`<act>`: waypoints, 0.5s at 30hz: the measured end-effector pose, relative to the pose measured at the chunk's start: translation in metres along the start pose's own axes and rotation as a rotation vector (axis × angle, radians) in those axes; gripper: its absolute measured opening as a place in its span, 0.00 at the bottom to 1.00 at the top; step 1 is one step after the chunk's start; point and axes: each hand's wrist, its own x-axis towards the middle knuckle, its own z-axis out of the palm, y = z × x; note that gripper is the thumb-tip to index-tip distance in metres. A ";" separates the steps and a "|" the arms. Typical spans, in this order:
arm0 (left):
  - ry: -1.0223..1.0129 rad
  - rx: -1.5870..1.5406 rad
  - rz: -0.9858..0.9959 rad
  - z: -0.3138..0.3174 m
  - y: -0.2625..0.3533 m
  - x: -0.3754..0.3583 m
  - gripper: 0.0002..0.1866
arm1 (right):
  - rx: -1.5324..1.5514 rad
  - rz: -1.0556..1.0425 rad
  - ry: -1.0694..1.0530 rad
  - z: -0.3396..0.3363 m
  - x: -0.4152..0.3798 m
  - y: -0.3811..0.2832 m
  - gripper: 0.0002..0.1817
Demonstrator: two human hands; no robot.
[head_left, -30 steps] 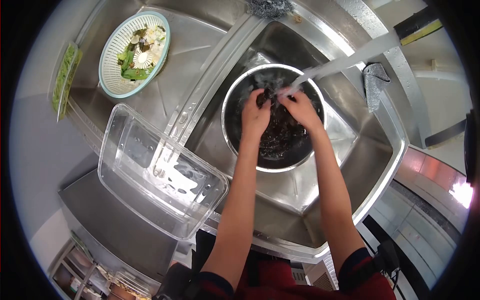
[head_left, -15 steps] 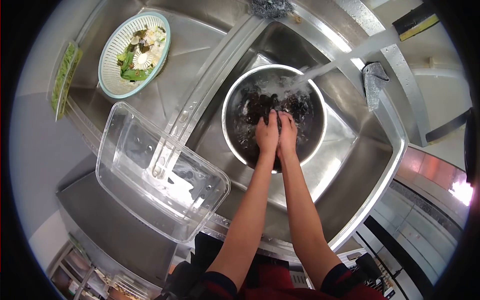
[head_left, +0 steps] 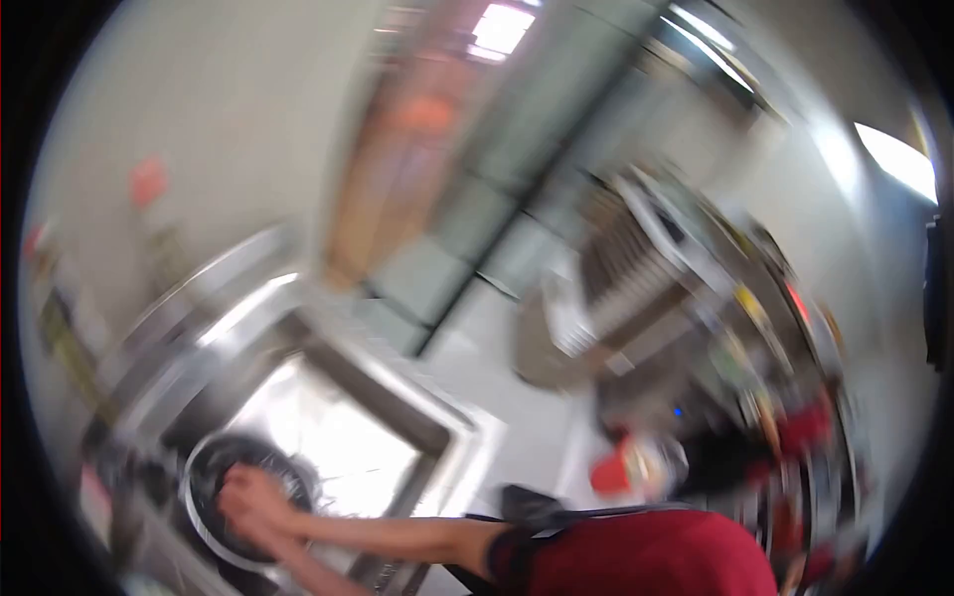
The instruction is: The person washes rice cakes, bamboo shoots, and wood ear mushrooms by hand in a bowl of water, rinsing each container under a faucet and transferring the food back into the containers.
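Both of my hands are together over the metal bowl (head_left: 194, 512) at the lower left, smeared by motion. The upper one is my right hand (head_left: 256, 489), and my left hand (head_left: 250, 524) lies just below, close against it. I cannot make out the fingers or anything between them. The bowl's inside looks dark, with blurred contents. It stands in the steel sink (head_left: 437, 437).
A pale wall (head_left: 229, 119) rises behind the sink. To the right are a blurred grey slatted unit (head_left: 636, 268), a cluttered counter, and a red and white container (head_left: 626, 472). A light floor (head_left: 477, 372) shows between sink and counter.
My view has swung right, so sink, bowl and hands now lie at the lower left. The colander and clear plastic box have left the view. The hands remain together at the bowl.
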 end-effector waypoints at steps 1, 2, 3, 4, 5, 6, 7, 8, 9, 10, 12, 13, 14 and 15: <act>-0.100 0.000 0.075 0.004 0.014 -0.009 0.14 | 0.054 0.079 -0.032 -0.010 -0.006 -0.033 0.10; -0.179 0.000 0.135 0.007 0.025 -0.020 0.14 | 0.033 -0.100 0.137 -0.009 -0.011 -0.050 0.10; -0.221 0.002 0.149 0.007 0.034 -0.027 0.13 | 0.049 -0.054 0.199 -0.001 -0.023 -0.067 0.11; -0.253 -0.016 0.165 0.007 0.038 -0.037 0.13 | 0.057 -0.036 0.248 0.000 -0.033 -0.089 0.11; -0.294 -0.031 0.187 0.004 0.042 -0.044 0.13 | 0.043 -0.057 0.317 0.004 -0.044 -0.092 0.11; -0.336 -0.049 0.199 -0.002 0.046 -0.051 0.13 | 0.114 0.008 0.209 0.004 -0.048 -0.092 0.11; -0.357 -0.065 0.197 -0.011 0.049 -0.057 0.12 | 0.147 0.000 0.203 0.002 -0.059 -0.103 0.11; -0.374 -0.078 0.188 -0.024 0.052 -0.063 0.12 | 0.182 0.002 0.183 0.002 -0.074 -0.115 0.12; -0.378 -0.089 0.180 -0.033 0.050 -0.064 0.12 | 0.183 0.003 0.183 0.002 -0.083 -0.119 0.12; -0.371 -0.117 0.158 -0.044 0.048 -0.063 0.12 | 0.217 0.014 0.161 0.010 -0.087 -0.122 0.11; -0.276 -0.161 0.083 -0.087 0.036 -0.061 0.11 | 0.120 -0.062 0.202 0.017 -0.111 -0.122 0.11; -0.185 -0.204 0.039 -0.109 0.027 -0.060 0.11 | -0.220 -0.288 0.164 0.035 -0.117 -0.095 0.09; -0.075 -0.265 -0.003 -0.129 0.015 -0.065 0.11 | -0.293 -0.106 0.007 0.044 -0.134 -0.099 0.07; 0.067 -0.330 -0.040 -0.149 -0.003 -0.071 0.11 | 0.318 -0.020 0.205 0.052 -0.154 -0.114 0.05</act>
